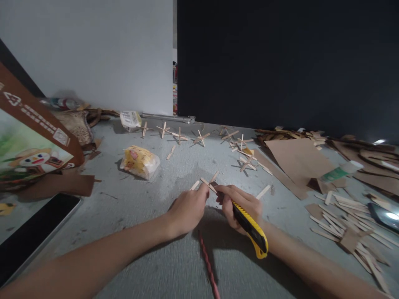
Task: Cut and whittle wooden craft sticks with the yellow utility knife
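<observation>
Between the fingers of my left hand [190, 209] are crossed wooden craft sticks [213, 177], pinched near their crossing. My right hand [241, 205] is closed around a yellow and black utility knife [251, 224], its handle slanting down toward me. The knife's front end is close to the held sticks; whether the blade touches them I cannot tell. A loose stick [195, 185] lies just beyond my left hand, and another stick [263, 192] lies beside my right hand. Farther back stand several star-shaped stick pieces [201, 138].
A crumpled yellow wrapper packet [140, 162] lies at left centre, with a phone [37, 232] and a brown printed bag [37, 137] farther left. To the right are a stick pile [349, 224], cardboard [297, 162] and a green-labelled bottle [341, 171]. A red cord [208, 263] runs toward me.
</observation>
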`<state>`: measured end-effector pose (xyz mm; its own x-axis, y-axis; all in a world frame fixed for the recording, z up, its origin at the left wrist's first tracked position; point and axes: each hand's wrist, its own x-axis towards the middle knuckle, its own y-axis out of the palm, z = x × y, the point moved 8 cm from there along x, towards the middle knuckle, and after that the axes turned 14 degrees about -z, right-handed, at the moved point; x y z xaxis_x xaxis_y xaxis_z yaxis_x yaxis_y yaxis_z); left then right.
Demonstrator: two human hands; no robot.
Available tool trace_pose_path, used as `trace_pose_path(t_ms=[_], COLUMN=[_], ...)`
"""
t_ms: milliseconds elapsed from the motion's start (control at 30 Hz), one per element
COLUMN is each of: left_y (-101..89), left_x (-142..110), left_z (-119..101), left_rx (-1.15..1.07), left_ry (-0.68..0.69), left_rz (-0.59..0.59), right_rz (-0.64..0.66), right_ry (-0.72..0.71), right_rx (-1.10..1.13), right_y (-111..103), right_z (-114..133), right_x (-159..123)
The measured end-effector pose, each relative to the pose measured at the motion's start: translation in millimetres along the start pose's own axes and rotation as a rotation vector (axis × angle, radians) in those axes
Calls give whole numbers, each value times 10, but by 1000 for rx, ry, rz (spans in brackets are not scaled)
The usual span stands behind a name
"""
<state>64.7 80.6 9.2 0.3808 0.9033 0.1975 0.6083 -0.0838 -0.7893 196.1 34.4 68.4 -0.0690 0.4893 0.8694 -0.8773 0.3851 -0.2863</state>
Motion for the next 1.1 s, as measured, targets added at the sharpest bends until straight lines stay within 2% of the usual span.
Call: trace_pose_path(t_ms=[300, 500, 567, 733, 900, 1000, 1100], left_y=[-14, -11, -4, -12, 28, 43, 28], left_x=[0, 16, 26, 40, 34, 32, 30], left_z=[-23, 0, 6, -8, 31, 49, 41], left_rx=[54, -13, -26, -58, 2, 7, -11], left_ry=[-47, -30, -29, -12, -21, -29, -30], left_rz=[38, -5, -3, -10, -3, -10, -20], right_rz=[-4, 17, -6, -39, 37, 48, 3], right_ry=[128, 250, 236, 79, -92, -76, 46], right_rx=[37, 24, 31, 49, -27, -21, 8], right_y=[8, 1, -10, 1, 52, 58, 39], right_z=[-24, -100, -110, -82, -11, 23, 0], right_x=[-10, -2, -7, -43, -47, -15, 10])
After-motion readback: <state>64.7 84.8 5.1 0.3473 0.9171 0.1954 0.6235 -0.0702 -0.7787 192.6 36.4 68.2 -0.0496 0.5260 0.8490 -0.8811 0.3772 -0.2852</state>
